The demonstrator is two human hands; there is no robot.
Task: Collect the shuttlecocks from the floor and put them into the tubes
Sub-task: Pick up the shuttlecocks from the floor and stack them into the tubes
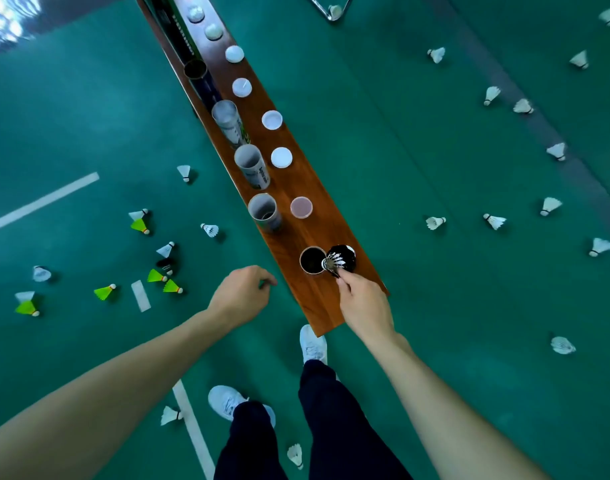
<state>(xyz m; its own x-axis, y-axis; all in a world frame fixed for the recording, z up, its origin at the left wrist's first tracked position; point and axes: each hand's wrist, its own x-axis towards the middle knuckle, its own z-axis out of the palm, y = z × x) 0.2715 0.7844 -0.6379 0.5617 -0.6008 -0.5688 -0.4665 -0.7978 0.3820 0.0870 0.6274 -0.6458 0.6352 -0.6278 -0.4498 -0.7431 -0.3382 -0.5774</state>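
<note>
Holding a black shuttlecock at the mouth of the nearest tube, our right hand pinches it by the dark feather skirt, fingers curled around it; the cork end points toward the black opening of the tube and appears to overlap its rim. We judge this shuttlecock to be at the point of insertion, not yet seated.

Our left hand hangs over the floor just beside the counter, fingers loosely curled and gripping nothing.

Further up the counter stand three more open tubes in a row: the second tube, the third tube and the fourth tube, with at least one dark tube beyond. We cannot tell how full any of them is. Beside them lie their caps, among them a pinkish cap and a white cap, all off.

The bulk of the work remains. On the green floor to our left we note a cluster of lime-green, white and one black shuttlecock, including a green shuttlecock and a white shuttlecock. To our right, white ones are scattered well apart, such as the one at the far side. Two more lie near our feet.

Assessment: an early stage; many shuttlecocks uncollected, no tube capped.
</note>
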